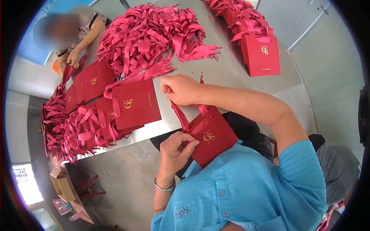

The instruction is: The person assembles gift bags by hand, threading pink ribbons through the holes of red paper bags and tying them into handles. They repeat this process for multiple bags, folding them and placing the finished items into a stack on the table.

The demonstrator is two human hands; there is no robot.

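Observation:
A small red paper gift bag with a gold monogram lies tilted against my blue shirt, above my lap. My left hand, with a bangle at the wrist, pinches the bag's upper left edge between thumb and fingers. My right hand is raised above the bag, its fingers closed around a red ribbon handle that runs up from the bag's mouth. The ribbon's end inside that hand is hidden. A second ribbon strip rises from the bag and passes behind my right wrist.
A large heap of loose red ribbons lies on the metal table. Stacked red bags with ribbon handles stand at left, and a row of bags at upper right. Across the table, another person's hand holds a ribbon.

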